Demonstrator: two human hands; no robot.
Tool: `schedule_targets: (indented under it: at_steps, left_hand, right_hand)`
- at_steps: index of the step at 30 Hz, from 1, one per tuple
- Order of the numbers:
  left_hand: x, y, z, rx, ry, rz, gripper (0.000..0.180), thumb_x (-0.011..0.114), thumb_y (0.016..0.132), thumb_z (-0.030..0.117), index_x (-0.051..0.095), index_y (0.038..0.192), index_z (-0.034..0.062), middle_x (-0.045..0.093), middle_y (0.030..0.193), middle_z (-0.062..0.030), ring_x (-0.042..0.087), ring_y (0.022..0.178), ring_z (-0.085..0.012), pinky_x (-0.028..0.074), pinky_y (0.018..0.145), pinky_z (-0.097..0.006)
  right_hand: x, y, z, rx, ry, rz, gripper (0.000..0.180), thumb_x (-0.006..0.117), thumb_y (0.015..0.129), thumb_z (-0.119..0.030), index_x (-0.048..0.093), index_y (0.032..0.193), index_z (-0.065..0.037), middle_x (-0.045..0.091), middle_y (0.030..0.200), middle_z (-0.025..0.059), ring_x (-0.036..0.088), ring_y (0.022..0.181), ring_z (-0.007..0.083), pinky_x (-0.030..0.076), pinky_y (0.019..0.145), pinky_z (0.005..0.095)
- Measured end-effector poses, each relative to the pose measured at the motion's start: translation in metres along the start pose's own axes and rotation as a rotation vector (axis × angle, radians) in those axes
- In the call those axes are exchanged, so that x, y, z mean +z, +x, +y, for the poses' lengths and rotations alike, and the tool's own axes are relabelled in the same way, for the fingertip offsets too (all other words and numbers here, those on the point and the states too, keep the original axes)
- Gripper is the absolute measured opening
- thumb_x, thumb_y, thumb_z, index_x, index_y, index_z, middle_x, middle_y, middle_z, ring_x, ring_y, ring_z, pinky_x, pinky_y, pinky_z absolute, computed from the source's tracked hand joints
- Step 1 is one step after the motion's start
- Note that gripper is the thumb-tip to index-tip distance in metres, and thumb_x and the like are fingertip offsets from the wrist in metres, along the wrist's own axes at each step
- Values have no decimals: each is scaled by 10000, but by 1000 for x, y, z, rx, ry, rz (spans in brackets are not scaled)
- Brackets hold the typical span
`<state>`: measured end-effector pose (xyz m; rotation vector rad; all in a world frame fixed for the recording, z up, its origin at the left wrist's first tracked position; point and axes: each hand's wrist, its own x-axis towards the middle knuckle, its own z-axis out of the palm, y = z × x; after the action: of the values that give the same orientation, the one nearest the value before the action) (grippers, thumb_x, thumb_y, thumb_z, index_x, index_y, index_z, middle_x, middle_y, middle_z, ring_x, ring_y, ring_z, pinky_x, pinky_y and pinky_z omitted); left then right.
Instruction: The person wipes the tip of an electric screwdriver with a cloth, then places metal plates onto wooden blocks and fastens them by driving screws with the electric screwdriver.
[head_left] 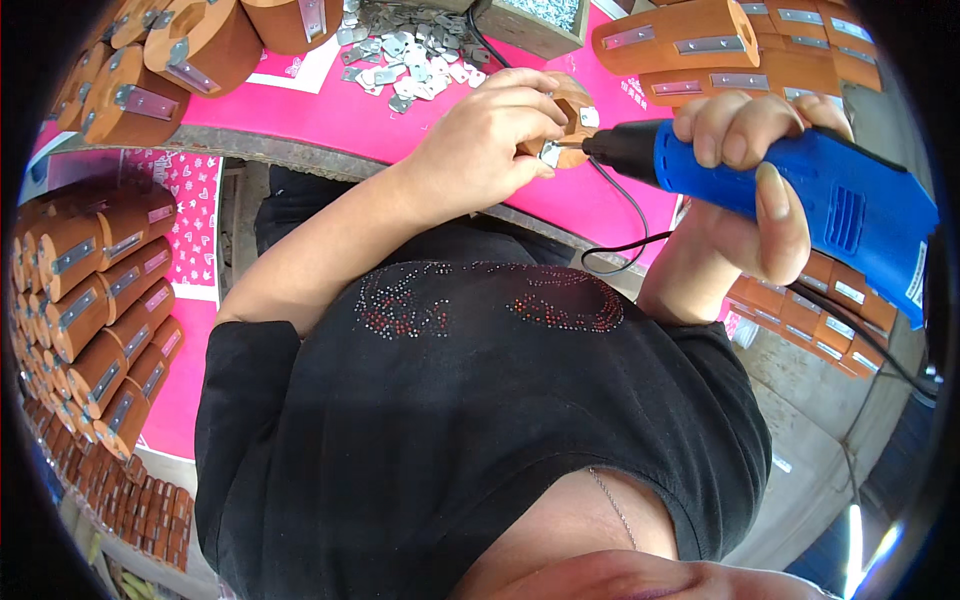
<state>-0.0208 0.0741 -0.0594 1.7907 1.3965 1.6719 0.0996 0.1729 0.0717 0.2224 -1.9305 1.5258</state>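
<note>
My left hand (495, 140) is closed round a small brown wooden block (570, 95) at the near edge of the pink-covered table. Small silver metal plates (589, 117) sit on the side of this block. In my right hand (745, 150) is a blue electric screwdriver (845, 205) with a black nose, held level and pointing left. Its thin bit meets the block at a metal plate (550, 153) beside my left fingertips. The screw under the bit, if there is one, is too small to make out.
Loose metal plates (415, 60) lie heaped beyond my left hand, near a wooden box (530, 25) of small metal pieces. Stacked brown blocks stand at the far left (205, 45), left (75, 250), far right (680, 45) and right (820, 320). A black cord (640, 215) hangs below the screwdriver.
</note>
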Motion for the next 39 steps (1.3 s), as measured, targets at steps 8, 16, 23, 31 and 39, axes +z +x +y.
schedule_targets:
  at_steps: [8,16,23,31,39]
  left_hand:
    - [0,0,-4,-7,-7,16,229,702,574,39,609,779,2,607,894,-83,521,990,-254,422,822,-353]
    - [0,0,-6,-12,-31,20,225,706,583,42,619,785,-2,603,903,-92,520,992,-253,428,822,-355]
    - [0,-1,-5,-15,-19,45,224,708,578,44,623,780,-2,606,891,-90,525,982,-250,430,819,-351]
    - [0,-1,-4,3,-16,33,251,714,562,66,628,791,9,615,891,-83,530,980,-246,423,831,-345]
    - [-4,-1,4,4,30,-32,348,742,525,87,609,837,8,605,943,-86,508,1018,-246,413,854,-348]
  right_hand:
    - [-4,11,5,55,33,-120,543,513,685,-172,373,1186,-16,474,721,70,477,602,175,398,585,353]
    - [0,4,2,63,-31,-59,576,579,695,-192,372,1206,-23,505,734,57,488,595,161,377,546,328]
    - [-1,5,2,33,-42,-181,617,572,694,-190,338,1238,-14,517,746,65,497,599,177,388,537,331]
    - [8,4,10,-39,41,-83,560,519,675,-155,345,1179,15,499,741,103,503,614,204,417,565,371]
    - [12,-1,8,-47,9,-13,530,463,690,-90,316,1182,39,496,747,132,502,617,230,429,593,382]
